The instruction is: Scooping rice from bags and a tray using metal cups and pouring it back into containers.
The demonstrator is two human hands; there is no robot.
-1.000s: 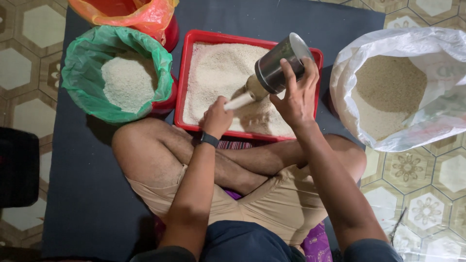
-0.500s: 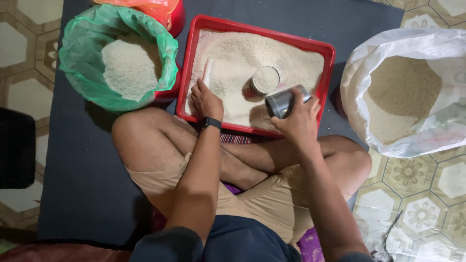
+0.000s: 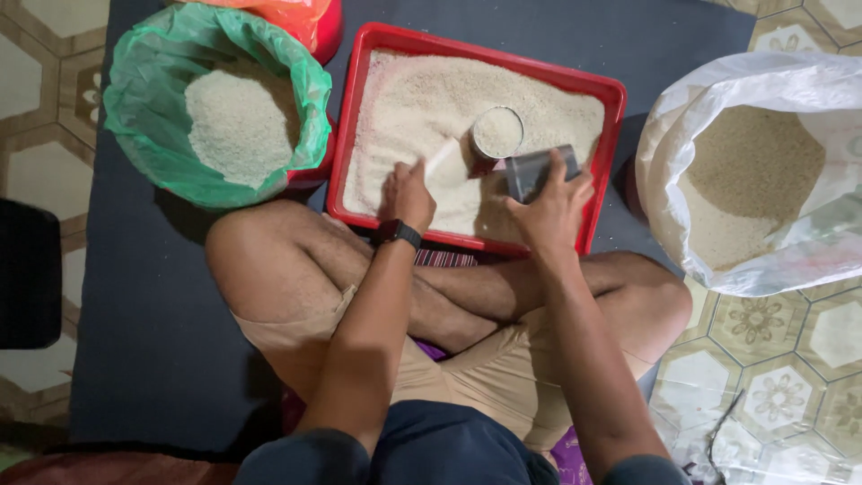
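The person sits cross-legged on a dark mat with a red rectangular plastic tray (image 3: 346, 135) of white rice just in front of the knees. The right hand (image 3: 555, 208) is wrapped around a dull grey metal tin (image 3: 532, 171), lying tilted on its side at the near part of the tray, fingers curled over the top of it and pressed onto the metal. Just beyond it a small round cup (image 3: 496, 133) stands upright in the rice, filled level to its rim. The left hand (image 3: 409, 193), with a dark watch at the wrist, rests on the grain, its fingers pinching a slim white stick-like thing (image 3: 442, 157) (I cannot tell what it is) that points toward the cup.

The risk, as I judge it, lies in how close everything sits: the tilted tin is nearly touching the full cup, so a nudge could tip it and spill the measured grain. The tin also lies near the tray's low front rim, where a careless scoop could push rice onto the mat. A green bag of rice (image 3: 144, 99) and a white sack of darker grain (image 3: 808, 260) flank the tray, open-mouthed, so stray grain could mix
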